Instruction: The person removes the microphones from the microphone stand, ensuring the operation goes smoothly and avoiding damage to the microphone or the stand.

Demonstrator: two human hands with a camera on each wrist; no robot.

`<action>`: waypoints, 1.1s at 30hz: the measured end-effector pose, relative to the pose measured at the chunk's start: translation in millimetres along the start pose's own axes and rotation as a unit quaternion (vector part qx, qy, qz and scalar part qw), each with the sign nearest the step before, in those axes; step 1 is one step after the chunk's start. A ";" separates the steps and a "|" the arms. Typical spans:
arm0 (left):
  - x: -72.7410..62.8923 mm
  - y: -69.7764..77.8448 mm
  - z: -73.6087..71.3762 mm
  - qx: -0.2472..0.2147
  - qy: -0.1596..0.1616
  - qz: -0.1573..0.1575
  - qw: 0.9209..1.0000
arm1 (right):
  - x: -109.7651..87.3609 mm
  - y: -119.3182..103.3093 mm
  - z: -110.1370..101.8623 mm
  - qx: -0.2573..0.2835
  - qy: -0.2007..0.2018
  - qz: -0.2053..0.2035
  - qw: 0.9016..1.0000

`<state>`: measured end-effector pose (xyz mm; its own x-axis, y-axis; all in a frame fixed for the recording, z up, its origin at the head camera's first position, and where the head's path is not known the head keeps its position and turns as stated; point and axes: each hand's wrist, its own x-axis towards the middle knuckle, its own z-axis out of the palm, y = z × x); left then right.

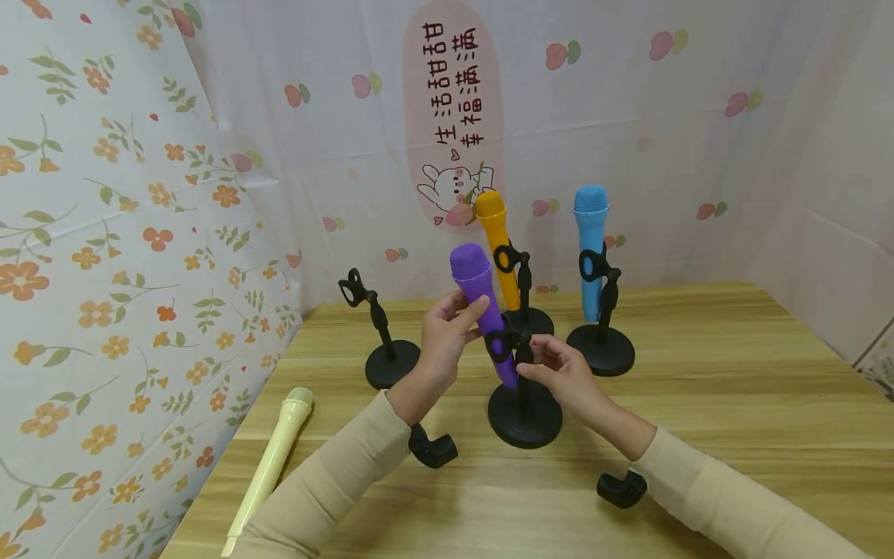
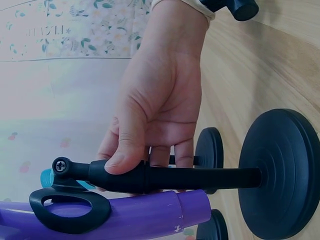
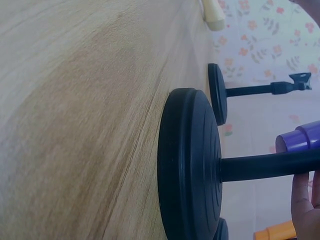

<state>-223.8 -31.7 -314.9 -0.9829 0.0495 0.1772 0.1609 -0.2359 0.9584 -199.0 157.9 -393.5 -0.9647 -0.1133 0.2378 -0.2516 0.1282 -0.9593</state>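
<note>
My left hand (image 1: 443, 334) grips the upper body of a purple toy microphone (image 1: 491, 314), its thumb across the front. The black clip (image 1: 499, 346) of a desk microphone stand (image 1: 525, 419) lies against the lower half of that microphone, which tilts with its head up and to the left. My right hand (image 1: 566, 376) holds the stand's stem just below the clip. In the left wrist view the right thumb (image 2: 125, 150) presses the stem, with fingers behind it. The right wrist view catches the stand's round base (image 3: 192, 165) on the table and some right-hand fingers (image 3: 302, 200).
Behind stand a yellow microphone (image 1: 497, 241) and a blue microphone (image 1: 590, 233), each in a stand. At the left is a stand with a bare clip (image 1: 354, 290). A cream microphone (image 1: 272, 458) lies on the wooden table (image 1: 733, 373). Printed curtains (image 1: 314, 155) hang behind.
</note>
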 end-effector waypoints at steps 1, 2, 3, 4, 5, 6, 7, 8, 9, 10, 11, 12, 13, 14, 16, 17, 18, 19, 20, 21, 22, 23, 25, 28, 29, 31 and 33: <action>0.1 0.3 -0.4 -0.003 0.000 0.000 1.000 | -0.1 0.1 0.3 0.000 0.000 0.000 1.000; 0.1 0.5 -1.0 -0.006 -0.001 0.000 1.000 | -0.1 0.1 0.6 0.000 0.000 0.000 1.000; 0.0 0.7 -1.5 -0.009 -0.002 0.000 1.000 | -0.2 0.2 0.9 0.000 0.000 0.000 1.000; 0.1 0.8 -2.0 -0.012 -0.002 0.000 1.000 | -0.3 0.3 1.1 0.000 0.000 0.000 1.000; 0.1 1.0 -2.6 -0.014 -0.001 -0.001 1.000 | -0.2 0.5 1.5 0.001 0.001 0.001 1.000; 0.0 1.3 -3.0 -0.017 -0.001 -0.001 1.000 | -0.2 0.7 1.7 0.001 0.001 0.001 1.000; 0.1 1.4 -3.5 -0.020 0.000 -0.002 1.000 | -0.3 0.7 1.8 0.000 0.001 0.001 1.000; 0.3 1.6 -4.0 -0.023 0.001 -0.002 1.000 | -0.3 0.7 2.0 -0.001 0.001 0.001 1.000; 0.5 1.8 -4.3 -0.027 0.002 -0.003 1.000 | -0.3 0.8 2.1 -0.001 0.002 0.002 1.000; 0.7 2.0 -4.7 -0.030 0.003 -0.002 1.000 | -0.2 0.8 2.1 -0.002 0.002 0.002 1.000; 0.8 2.3 -4.9 -0.034 0.003 -0.002 0.999 | -0.3 0.7 2.2 -0.002 0.003 0.002 1.000; 0.9 2.5 -5.2 -0.038 0.003 -0.002 0.999 | -0.2 0.6 2.2 -0.002 0.003 0.002 1.000; 1.1 2.7 -5.5 -0.042 0.003 -0.002 0.999 | -0.2 0.5 2.2 -0.002 0.003 0.001 1.000; 1.2 2.9 -5.8 -0.044 0.003 -0.002 0.999 | 0.0 0.5 2.2 -0.002 0.003 0.001 1.000; 1.1 3.1 -6.4 -0.049 0.004 -0.001 0.999 | 0.1 0.4 2.2 -0.001 0.004 0.000 1.000; 1.1 3.2 -6.8 -0.052 0.004 -0.001 0.999 | 0.2 0.3 2.2 -0.001 0.004 0.000 1.000; 1.3 3.1 -7.3 -0.053 0.005 -0.001 0.999 | 0.3 0.4 2.2 -0.002 0.004 0.001 1.000; 1.6 2.9 -7.8 -0.055 0.006 -0.001 0.998 | 0.3 0.3 2.2 -0.002 0.004 0.002 1.000; 1.9 2.4 -8.4 -0.057 0.007 0.000 0.998 | 0.2 0.3 2.2 -0.002 0.005 0.003 1.000; 2.1 2.2 -8.9 -0.060 0.007 0.000 0.998 | 0.2 0.3 2.2 -0.002 0.005 0.004 1.000; 2.4 1.9 -9.6 -0.062 0.008 0.000 0.998 | 0.2 0.2 2.1 -0.003 0.005 0.005 1.000; 2.8 1.7 -10.4 -0.063 0.009 0.000 0.998 | 0.2 0.2 2.0 -0.003 0.005 0.006 1.000; 3.7 1.1 -11.9 -0.066 0.011 0.000 0.998 | 0.2 0.1 1.8 -0.002 0.005 0.007 1.000; 5.2 0.3 -14.6 -0.066 0.020 -0.003 0.998 | 0.4 -0.1 1.4 -0.002 0.005 0.006 1.000; 5.9 -0.1 -15.5 -0.067 0.023 -0.004 0.997 | 0.4 -0.2 1.2 -0.001 0.006 0.006 1.000; 7.0 -0.7 -17.1 -0.071 0.028 -0.007 0.997 | 0.2 -0.5 0.8 0.000 0.008 0.009 1.000; 7.9 -1.0 -18.1 -0.075 0.030 -0.008 0.997 | 0.0 -0.7 0.2 -0.001 0.010 0.012 1.000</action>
<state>-233.3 -48.7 -318.5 -0.9897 -0.0025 0.1434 0.1337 -0.3790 0.9157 -198.8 157.6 -392.9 -0.9717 -0.0907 0.2182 -0.2289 0.1317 -0.9645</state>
